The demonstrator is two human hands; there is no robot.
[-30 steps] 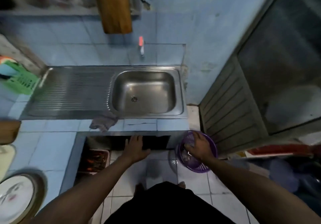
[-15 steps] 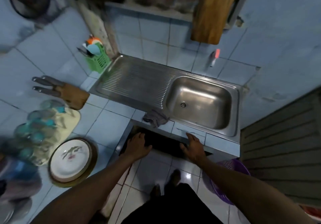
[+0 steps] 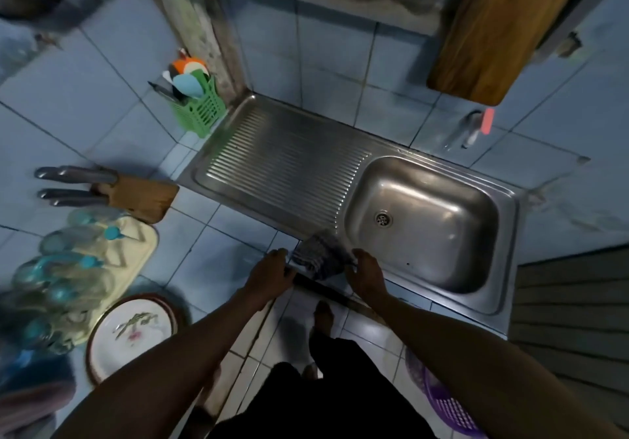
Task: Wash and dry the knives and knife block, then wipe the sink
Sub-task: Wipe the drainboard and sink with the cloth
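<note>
Both hands sit at the front lip of the tiled counter (image 3: 235, 220). The left hand (image 3: 269, 273) rests on the edge just left of a grey cloth (image 3: 320, 254), fingers relaxed and holding nothing. The right hand (image 3: 366, 273) lies just right of the cloth, fingertips at its hem; whether they pinch the fabric cannot be told from this view.

The knife block (image 3: 143, 196) lies on its side on the counter, well apart from the hands, left of the sink's ribbed drainboard (image 3: 282, 169). Its long axis runs roughly left to right across the view. The knives (image 3: 73, 184) are in their slots, dark handles pointing left, away from the sink; the block's base faces right, toward the drainboard.

The basin (image 3: 429, 220) looks dry. The tap (image 3: 474, 130) stands on the wall behind it.

Judgement: washing appears not yet begun; the step in hand is likely fetching the block.

Notes for doing it well:
- Take the block by its wooden body, not by the handles; lying flat, the knives could slide out if the handle end tips downward.
- Carry it level to the drainboard.
- Draw each knife straight out along the slot axis, blade kept away from the other hand.
- Leave the cloth dry for later.
</note>
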